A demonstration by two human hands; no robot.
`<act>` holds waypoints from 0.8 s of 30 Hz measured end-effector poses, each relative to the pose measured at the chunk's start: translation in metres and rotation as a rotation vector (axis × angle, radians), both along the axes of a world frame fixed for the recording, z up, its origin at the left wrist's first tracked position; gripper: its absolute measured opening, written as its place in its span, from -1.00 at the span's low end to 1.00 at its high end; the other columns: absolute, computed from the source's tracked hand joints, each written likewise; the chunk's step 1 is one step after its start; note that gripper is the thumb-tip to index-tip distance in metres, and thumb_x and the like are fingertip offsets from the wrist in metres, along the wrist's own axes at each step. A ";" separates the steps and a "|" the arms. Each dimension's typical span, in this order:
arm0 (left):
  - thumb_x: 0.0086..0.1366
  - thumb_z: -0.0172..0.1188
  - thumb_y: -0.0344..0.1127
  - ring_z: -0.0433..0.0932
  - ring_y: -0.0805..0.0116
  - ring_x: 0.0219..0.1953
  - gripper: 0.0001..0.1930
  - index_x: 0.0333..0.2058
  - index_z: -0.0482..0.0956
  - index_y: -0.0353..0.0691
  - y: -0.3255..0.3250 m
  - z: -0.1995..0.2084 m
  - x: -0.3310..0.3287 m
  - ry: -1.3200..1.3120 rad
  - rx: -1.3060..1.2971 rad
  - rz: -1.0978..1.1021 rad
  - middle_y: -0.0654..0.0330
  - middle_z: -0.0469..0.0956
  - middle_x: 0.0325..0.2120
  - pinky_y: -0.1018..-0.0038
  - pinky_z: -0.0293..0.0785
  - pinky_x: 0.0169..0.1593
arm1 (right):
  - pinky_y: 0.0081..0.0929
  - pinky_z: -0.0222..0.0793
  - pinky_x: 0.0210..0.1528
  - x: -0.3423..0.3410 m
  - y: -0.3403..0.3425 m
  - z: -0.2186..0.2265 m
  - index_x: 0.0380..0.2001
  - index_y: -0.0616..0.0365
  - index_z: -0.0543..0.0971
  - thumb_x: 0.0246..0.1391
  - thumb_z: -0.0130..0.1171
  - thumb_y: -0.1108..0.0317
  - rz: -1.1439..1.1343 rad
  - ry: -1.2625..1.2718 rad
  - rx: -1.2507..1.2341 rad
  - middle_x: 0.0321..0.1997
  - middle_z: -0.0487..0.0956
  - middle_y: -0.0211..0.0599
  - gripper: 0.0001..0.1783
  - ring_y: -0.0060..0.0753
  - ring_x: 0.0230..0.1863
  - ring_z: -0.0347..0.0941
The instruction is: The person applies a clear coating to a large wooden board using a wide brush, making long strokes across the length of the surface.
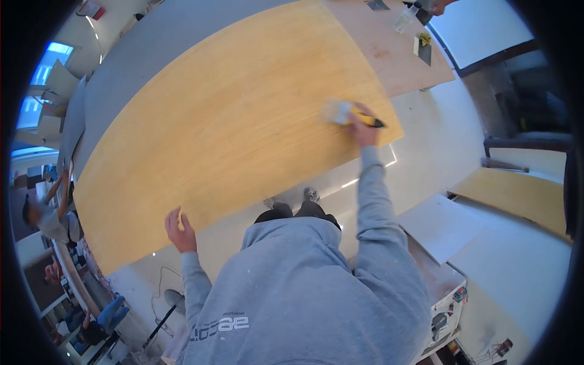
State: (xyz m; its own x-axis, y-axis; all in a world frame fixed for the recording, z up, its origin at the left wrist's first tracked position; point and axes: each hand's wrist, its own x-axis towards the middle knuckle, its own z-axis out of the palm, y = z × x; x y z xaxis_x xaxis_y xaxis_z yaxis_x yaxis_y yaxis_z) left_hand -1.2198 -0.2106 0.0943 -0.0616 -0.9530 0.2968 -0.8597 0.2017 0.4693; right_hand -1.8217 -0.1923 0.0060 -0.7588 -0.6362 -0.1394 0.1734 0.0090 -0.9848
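A large yellowish wooden panel (243, 128) lies flat before me, its near edge close to my waist. Near its right end my right hand (365, 129) is closed round the yellow and black handle of a wide brush (339, 112). The brush's pale head is over the panel and smeared by motion, so I cannot tell whether its bristles touch. My left hand (179, 231) is at the near edge, further left, its fingers apart and nothing in it. Whether it rests on the wood is hard to tell.
A grey surface (128, 67) runs beyond the panel. At the far right, a brownish tabletop (395, 67) bears a clear container (404, 21) and small items. Someone else's hand (439, 6) shows there. Another person (58, 222) stands at left. A white board (441, 225) lies right of me.
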 end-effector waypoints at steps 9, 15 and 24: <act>0.38 0.18 -0.49 0.56 0.21 -0.03 -0.75 0.00 0.63 -0.23 -0.038 -0.038 0.067 -0.001 0.049 0.063 0.11 0.59 -0.01 0.35 0.55 -0.12 | -0.39 0.48 0.14 0.075 0.001 0.019 -0.01 0.19 0.64 0.09 0.41 0.50 -0.152 0.600 -0.028 0.02 0.68 -0.20 -0.63 -0.28 0.06 0.58; 0.39 0.10 -0.56 0.52 0.12 0.09 -0.69 0.07 0.60 -0.26 -0.094 -0.010 0.008 0.088 -0.110 -0.051 0.03 0.57 0.02 0.29 0.52 0.02 | -0.31 0.52 0.00 0.369 -0.105 0.048 -0.08 -0.06 0.72 0.11 0.36 0.20 0.977 0.463 -0.223 -0.15 0.73 -0.24 -0.71 -0.28 -0.09 0.64; 0.37 0.05 -0.59 0.46 0.02 0.17 -0.65 0.09 0.59 -0.24 -0.048 -0.036 0.034 -0.065 0.079 0.046 -0.01 0.50 0.06 0.21 0.42 0.22 | -0.45 0.59 -0.04 0.229 -0.159 -0.012 -0.07 0.09 0.72 0.11 0.40 0.35 0.489 0.040 -0.081 -0.04 0.72 -0.32 -0.71 -0.48 -0.01 0.62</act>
